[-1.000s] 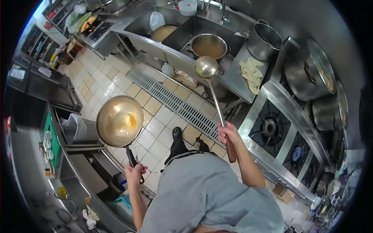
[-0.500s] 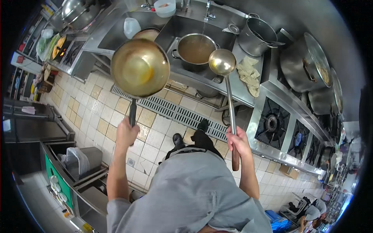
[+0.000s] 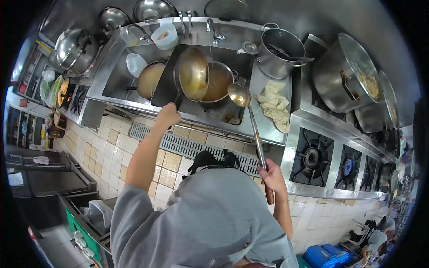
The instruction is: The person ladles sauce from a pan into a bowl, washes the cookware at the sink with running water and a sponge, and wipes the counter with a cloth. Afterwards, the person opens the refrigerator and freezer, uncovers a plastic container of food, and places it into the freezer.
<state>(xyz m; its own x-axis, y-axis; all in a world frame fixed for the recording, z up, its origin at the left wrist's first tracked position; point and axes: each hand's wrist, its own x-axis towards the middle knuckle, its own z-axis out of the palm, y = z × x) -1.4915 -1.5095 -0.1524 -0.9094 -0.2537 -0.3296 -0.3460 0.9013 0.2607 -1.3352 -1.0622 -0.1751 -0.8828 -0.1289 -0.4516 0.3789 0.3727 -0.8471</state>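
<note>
My left hand (image 3: 169, 117) is closed around the dark handle of a frying pan (image 3: 193, 76), which is tilted over the right sink basin. The pan's inside shows a yellowish sheen, and it partly covers a two-handled pot (image 3: 219, 85) of brownish liquid standing in that basin. In my right hand (image 3: 271, 176) is the long handle of a ladle (image 3: 254, 129), gripped near its wooden end. The ladle's metal bowl is over the basin's right side, close to the pot's rim. A thin stream of water falls from the tap (image 3: 215, 33) behind the pot.
Another pan (image 3: 151, 81) with cloudy liquid sits in the left basin beside a white plastic container (image 3: 136, 65). Right of the sink are a crumpled cloth (image 3: 273, 106) and a tall pot (image 3: 280, 51). Gas burners (image 3: 311, 157) line the right, one showing blue flame. Large pots (image 3: 335, 78) stand behind.
I have come closer to the sink. The frying pan has moved forward and right, tipping over the basin near the pot. The ladle's bowl has lowered toward the sink, still in my right hand.
</note>
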